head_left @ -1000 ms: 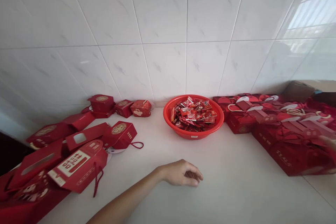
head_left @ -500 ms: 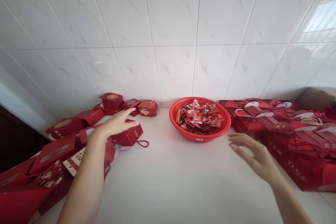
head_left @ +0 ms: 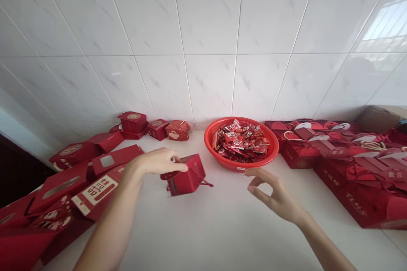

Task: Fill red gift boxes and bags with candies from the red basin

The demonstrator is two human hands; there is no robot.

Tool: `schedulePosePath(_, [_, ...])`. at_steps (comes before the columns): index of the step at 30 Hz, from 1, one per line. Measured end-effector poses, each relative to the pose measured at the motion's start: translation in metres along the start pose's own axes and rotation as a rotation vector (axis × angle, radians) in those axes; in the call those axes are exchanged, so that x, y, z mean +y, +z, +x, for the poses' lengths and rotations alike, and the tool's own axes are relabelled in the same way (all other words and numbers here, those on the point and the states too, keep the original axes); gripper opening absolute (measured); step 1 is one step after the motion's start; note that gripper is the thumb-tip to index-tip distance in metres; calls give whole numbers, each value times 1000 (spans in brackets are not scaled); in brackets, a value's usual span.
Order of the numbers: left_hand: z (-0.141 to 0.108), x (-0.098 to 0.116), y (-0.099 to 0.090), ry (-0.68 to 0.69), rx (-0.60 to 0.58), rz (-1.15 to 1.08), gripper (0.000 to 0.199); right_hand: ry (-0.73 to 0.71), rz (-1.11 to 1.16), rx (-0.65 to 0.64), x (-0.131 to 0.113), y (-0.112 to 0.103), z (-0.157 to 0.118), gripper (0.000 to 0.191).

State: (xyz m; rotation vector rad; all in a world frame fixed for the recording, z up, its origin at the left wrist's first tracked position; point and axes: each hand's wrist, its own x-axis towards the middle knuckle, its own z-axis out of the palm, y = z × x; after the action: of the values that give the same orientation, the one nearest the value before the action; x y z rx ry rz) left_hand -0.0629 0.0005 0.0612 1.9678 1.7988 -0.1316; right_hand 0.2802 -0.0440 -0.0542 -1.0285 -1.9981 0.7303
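A small red gift box point(head_left: 190, 175) with a cord loop hanging at its right side is gripped at its upper left by my left hand point(head_left: 159, 161). The box is tilted over the white tabletop; whether it touches the surface I cannot tell. My right hand point(head_left: 270, 190) holds nothing, its thumb and fingers curved apart, just in front of a red plastic basket point(head_left: 219, 161). Inside the basket lies a heap of red-wrapped sweets point(head_left: 238, 139).
Several red boxes point(head_left: 65, 184) crowd the left side. Smaller boxes point(head_left: 177, 130) stand along the tiled wall. Rows of red boxes with handles point(head_left: 346, 194) fill the right, with a brown carton point(head_left: 381, 117) behind them.
My left hand has taken hold of the small red box and carried it right and nearer, away from the left group. My right hand has moved left, toward the middle.
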Motion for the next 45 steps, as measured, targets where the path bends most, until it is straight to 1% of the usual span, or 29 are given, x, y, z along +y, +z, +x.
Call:
schedulePosePath(3, [-2,39,10,81,-111,20,60,-64,59,-66,-14,22,6,41])
schedulePosePath(5, [0,56,20,164,-219,-39,65,-90,101,-103,-21,33,8,48])
schedulePosePath(7, [3,68,31,203,-282,-111,68,-74,129,-153,-26,39,9,49])
schedulePosePath(10, [8,75,45,263,-299,-130,70,1,111,-194,-29,43,8,41])
schedulePosePath(12, [9,75,52,363,-288,-71,65,48,67,-172,-28,43,8,35])
schedulePosePath(14, [8,75,56,450,-251,-6,60,91,26,-136,-27,43,7,34])
schedulePosePath(15, [8,74,57,468,-230,14,57,111,10,-113,-26,43,7,36])
schedulePosePath(17, [7,73,60,454,-212,11,46,149,-15,-78,-25,43,7,42])
schedulePosePath(19, [7,71,63,435,-204,-60,42,186,-42,-77,-26,43,7,52])
schedulePosePath(21, [9,70,69,424,-188,-191,41,225,-69,-111,-29,43,7,66])
schedulePosePath(23, [12,70,76,406,-147,-323,36,247,-85,-147,-31,43,6,79])
schedulePosePath(24, [14,70,80,393,-126,-364,33,251,-87,-160,-32,44,6,81])
schedulePosePath(25, [16,70,83,385,-96,-380,31,251,-84,-171,-33,44,5,81])
schedulePosePath(27, [19,71,89,405,-20,-343,26,251,-46,-180,-33,42,5,74])
schedulePosePath(30, [22,71,93,474,87,-236,18,297,116,-169,-29,36,3,63])
schedulePosePath(32, [22,70,94,481,135,-196,20,347,264,-167,-26,30,2,58])
schedulePosePath(34, [21,70,95,466,160,-169,25,352,392,-180,-24,25,-1,51])
schedulePosePath(37, [18,69,96,443,137,-165,34,311,451,-201,-22,20,-6,45])
schedulePosePath(40, [12,69,97,417,59,-190,51,302,425,-238,-18,21,-10,41])
schedulePosePath(42, [10,68,93,418,-8,-179,59,302,451,-269,-15,23,-11,39])
schedulePosePath(45, [12,60,80,472,-119,-215,59,321,541,-286,-11,25,-12,41])
